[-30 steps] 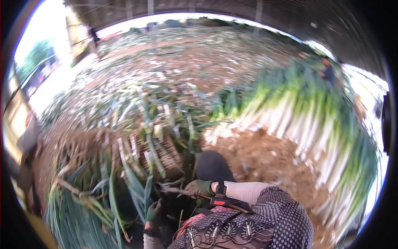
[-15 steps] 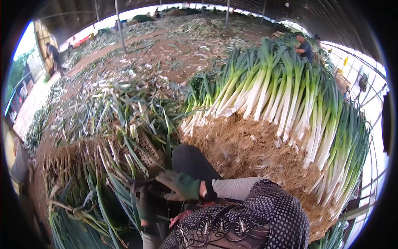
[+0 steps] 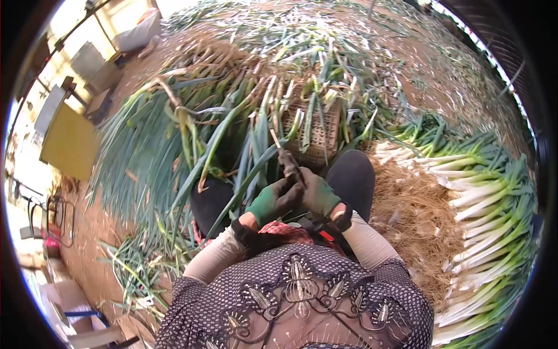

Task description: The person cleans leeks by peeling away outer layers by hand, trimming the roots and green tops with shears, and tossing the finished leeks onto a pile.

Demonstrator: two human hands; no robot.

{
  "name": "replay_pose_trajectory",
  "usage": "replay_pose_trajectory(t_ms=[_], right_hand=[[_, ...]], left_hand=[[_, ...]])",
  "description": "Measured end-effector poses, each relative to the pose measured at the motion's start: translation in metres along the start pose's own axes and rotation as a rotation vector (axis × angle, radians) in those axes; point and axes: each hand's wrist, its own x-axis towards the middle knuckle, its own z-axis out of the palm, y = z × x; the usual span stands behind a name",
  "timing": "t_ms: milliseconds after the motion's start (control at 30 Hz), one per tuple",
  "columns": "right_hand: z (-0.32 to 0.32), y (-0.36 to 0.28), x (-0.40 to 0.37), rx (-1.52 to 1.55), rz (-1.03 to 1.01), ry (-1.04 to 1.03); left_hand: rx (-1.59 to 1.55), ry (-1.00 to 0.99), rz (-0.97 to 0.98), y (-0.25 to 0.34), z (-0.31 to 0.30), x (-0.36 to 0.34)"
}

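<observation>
"Green and dark gloves meet in the head view. What are they doing?"

"The right hand point(image 3: 319, 195) is closed around the lower end of a slim dark item point(image 3: 288, 164). The left hand point(image 3: 269, 202) is curled against that end; whether it truly grips, I can't tell."

"Where is the item, and why held so?"

"Between the knees, in front of the body, its thin pale tip pointing up and away. Having both hands at one end probably steadies it and leaves the tip free. I can't tell whether it's a tool."

"And the leeks?"

"The cleaner-looking leeks point(image 3: 479, 200) fan out on the right, white stems inward beside matted roots point(image 3: 412, 212), leaves outward. That probably keeps their ends aligned. The leafy heap point(image 3: 145, 136) lies on the left, within easy reach, I'd judge."

"Any containers?"

"A lattice-sided basket point(image 3: 325, 129) sits just beyond the hands, with stalks and leaves draped over it. Its inside is hidden, so I can't say what it holds. Farther off, at upper left, there's a pale sack point(image 3: 138, 34), contents unseen."
</observation>
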Motion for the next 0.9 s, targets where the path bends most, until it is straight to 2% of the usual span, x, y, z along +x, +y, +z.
replay_pose_trajectory(t_ms=[133,167,267,333,400,467,533,600,667,733,833,900], right_hand=[[0.007,0.022,0.001,0.098,0.121,0.056],[0.006,0.026,0.001,0.139,0.088,0.123],[-0.005,0.031,0.007,0.418,0.212,0.131],[-0.013,0.029,0.012,0.493,0.192,0.138],[-0.021,0.020,0.018,0.548,0.188,0.158],[-0.026,0.014,0.030,0.582,0.199,0.183],[-0.029,0.017,0.054,0.641,0.190,0.192],[-0.031,0.007,0.077,0.711,0.192,0.191],[-0.040,-0.002,0.103,0.663,0.188,0.163],[-0.044,0.013,0.134,0.683,0.147,0.119],[-0.055,0.029,0.164,0.546,0.009,0.117],[-0.053,0.041,0.179,0.701,0.110,0.181]], left_hand=[[0.056,0.081,0.088,-0.004,-0.022,-0.026],[0.095,0.104,0.098,-0.005,-0.031,-0.030],[0.116,0.221,0.096,-0.008,-0.061,-0.032],[0.254,0.281,0.186,0.005,-0.079,-0.022],[0.273,0.340,0.179,0.015,-0.087,-0.003],[0.488,0.298,0.058,0.027,-0.079,0.023],[0.678,0.000,0.094,0.018,-0.057,0.052],[0.900,-0.309,-0.034,-0.015,-0.019,0.092],[0.984,-0.699,0.157,-0.143,0.009,0.139],[0.931,-0.790,0.034,-0.193,0.019,0.140],[0.817,-0.743,-0.247,-0.235,0.019,0.126],[0.759,-0.720,-0.365,-0.268,0.014,0.116]])
